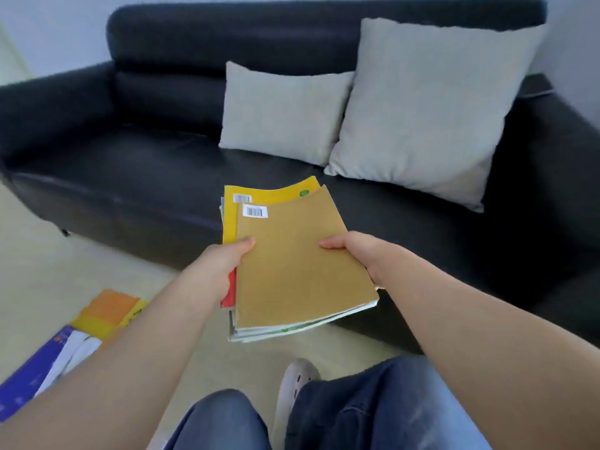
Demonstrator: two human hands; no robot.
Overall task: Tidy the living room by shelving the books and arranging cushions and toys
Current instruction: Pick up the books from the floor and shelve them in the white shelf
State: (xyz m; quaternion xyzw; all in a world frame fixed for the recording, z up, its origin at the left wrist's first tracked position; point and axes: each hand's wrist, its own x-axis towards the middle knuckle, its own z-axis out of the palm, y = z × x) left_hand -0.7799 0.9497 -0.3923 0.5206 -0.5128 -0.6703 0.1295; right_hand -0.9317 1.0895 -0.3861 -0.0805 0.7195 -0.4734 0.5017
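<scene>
Both hands grip the book stack (pixel 292 264) in the air before the sofa's (pixel 130 177) front edge, left hand (pixel 224 264) on its left side, right hand (pixel 360 254) opposite, long axis pointing away.

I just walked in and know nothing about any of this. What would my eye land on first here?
First, the stack of books, tan cover on top, gripped mid-frame by the left hand and the right hand. Behind it stands a black sofa with a small pale cushion and a larger cushion leaning on its backrest at the right. More books lie on the floor, lower left.
</scene>
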